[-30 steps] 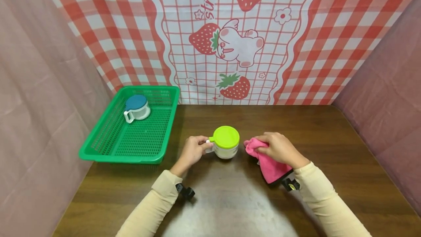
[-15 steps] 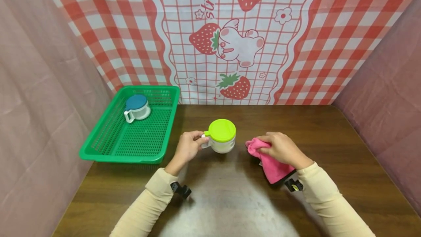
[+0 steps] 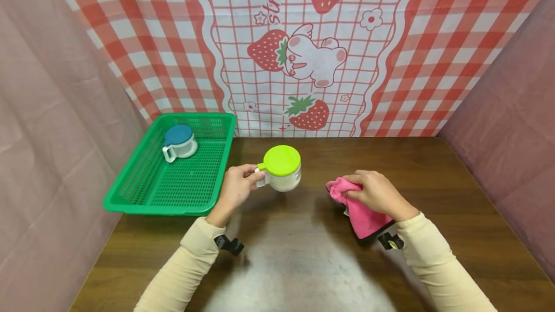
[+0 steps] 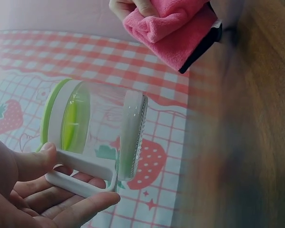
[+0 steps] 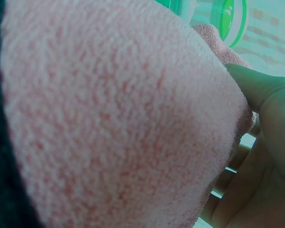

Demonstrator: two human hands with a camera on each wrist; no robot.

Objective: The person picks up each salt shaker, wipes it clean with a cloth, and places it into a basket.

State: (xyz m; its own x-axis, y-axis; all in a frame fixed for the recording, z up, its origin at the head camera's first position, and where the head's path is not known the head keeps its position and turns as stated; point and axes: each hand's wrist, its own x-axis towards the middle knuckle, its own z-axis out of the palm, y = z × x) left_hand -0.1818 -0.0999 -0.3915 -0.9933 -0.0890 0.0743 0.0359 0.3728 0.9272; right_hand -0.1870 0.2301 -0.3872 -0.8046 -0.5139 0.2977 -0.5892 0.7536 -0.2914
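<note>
By its white handle, my left hand [image 3: 236, 186] holds a clear jar [image 3: 284, 182] with a bright green lid [image 3: 282, 160]. The jar is upright and above the table; in the left wrist view its clear body [image 4: 107, 114] shows, thumb and fingers around the handle [image 4: 80, 175]. My right hand [image 3: 377, 194] pinches a bunched pink cloth [image 3: 366, 215] with a dark edge, to the right of the jar. That cloth [image 5: 118, 114] fills most of the right wrist view, the thumb pressing on its far side.
On the left stands a green plastic basket [image 3: 221, 177]. Inside, near its back left corner, sits a similar jar with a blue lid [image 3: 178, 135]. The brown wooden table [image 3: 295, 259] meets a red checked cloth backdrop [image 3: 403, 85] behind, with pinkish curtains at both sides.
My left hand has lifted the green-lidded jar off the table and carried it left and back, closer to the basket. My right hand has drifted slightly right with the pink cloth.
</note>
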